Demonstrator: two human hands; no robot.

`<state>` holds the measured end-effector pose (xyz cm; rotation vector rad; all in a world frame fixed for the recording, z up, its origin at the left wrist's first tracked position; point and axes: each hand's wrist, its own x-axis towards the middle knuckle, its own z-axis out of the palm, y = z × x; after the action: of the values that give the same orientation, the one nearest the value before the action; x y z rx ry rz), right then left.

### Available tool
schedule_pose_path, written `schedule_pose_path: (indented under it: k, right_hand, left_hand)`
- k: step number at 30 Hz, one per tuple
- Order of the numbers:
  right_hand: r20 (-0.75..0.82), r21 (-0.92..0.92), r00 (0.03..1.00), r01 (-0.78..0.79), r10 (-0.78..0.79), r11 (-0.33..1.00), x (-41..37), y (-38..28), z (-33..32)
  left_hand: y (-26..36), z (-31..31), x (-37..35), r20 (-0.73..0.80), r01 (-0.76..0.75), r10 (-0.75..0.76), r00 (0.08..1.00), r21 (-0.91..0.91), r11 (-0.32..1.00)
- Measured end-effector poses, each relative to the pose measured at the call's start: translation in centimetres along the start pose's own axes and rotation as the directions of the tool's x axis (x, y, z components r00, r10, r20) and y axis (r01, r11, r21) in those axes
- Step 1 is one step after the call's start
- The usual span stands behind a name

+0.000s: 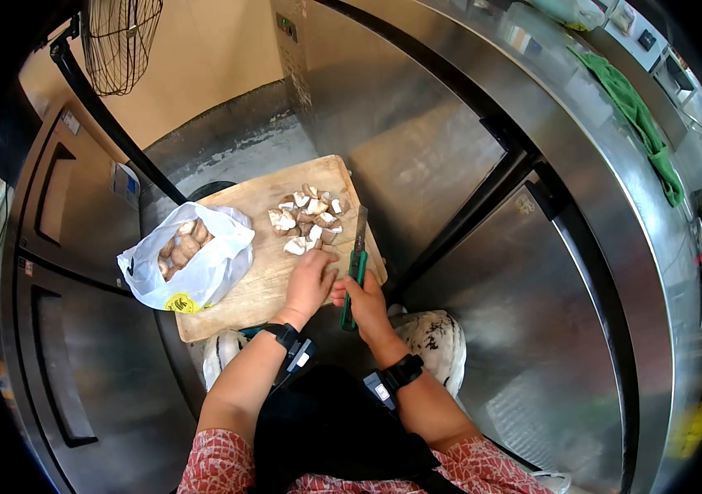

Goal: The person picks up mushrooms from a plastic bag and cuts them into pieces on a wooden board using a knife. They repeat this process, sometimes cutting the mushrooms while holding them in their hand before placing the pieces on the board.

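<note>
My right hand (363, 305) is wrapped around a green-handled utility knife (357, 267), its long blade pointing away from me along the right side of the wooden cutting board (244, 309). My left hand (310, 284) is over the board's near right edge, its fingers curled together; whatever is under them is hidden. Just beyond those fingers lies a pile of cut mushroom pieces (308, 216), brown and white. On the board's left side stands an open white plastic bag (232, 259) with several whole brown mushrooms (186, 247) inside.
Stainless steel cabinet doors (450, 148) rise close on the right, and more cabinets (79, 329) stand on the left. A black fan (120, 45) on a stand is beyond the bag. A green cloth (631, 115) lies on the steel counter at the upper right.
</note>
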<state>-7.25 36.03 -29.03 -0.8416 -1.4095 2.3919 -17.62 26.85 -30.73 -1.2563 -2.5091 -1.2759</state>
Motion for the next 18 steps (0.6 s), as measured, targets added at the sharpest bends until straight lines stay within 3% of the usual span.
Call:
schedule_pose_path:
  k: [4,10,13,17,18]
  right_hand:
    - [0.002,-0.017,1.000,0.015,-0.015,1.000,0.0,-0.1,-0.2]
    - [0.004,-0.028,1.000,0.014,-0.014,1.000,0.0,-0.3,0.0]
    - [0.000,-0.031,1.000,0.021,-0.021,0.999,0.2,0.0,-0.1]
    - [-0.002,-0.040,1.000,0.015,-0.015,0.999,-0.1,-0.1,0.1]
    - [0.002,-0.035,1.000,0.014,-0.014,0.999,-0.1,-0.1,0.2]
  left_hand:
    - [0.8,0.7,0.3,0.026,0.082,-0.081,0.996,-0.026,0.996]
    - [0.8,0.3,0.5,0.007,-0.015,0.015,1.000,-0.025,1.000]
    - [0.9,-1.2,-0.2,-0.111,-0.053,0.078,0.991,0.215,0.975]
    - [0.7,-3.2,-1.1,-0.251,0.256,-0.169,0.953,0.369,0.894]
    - [-0.4,-3.1,-1.5,-0.277,0.217,-0.106,0.955,0.407,0.887]
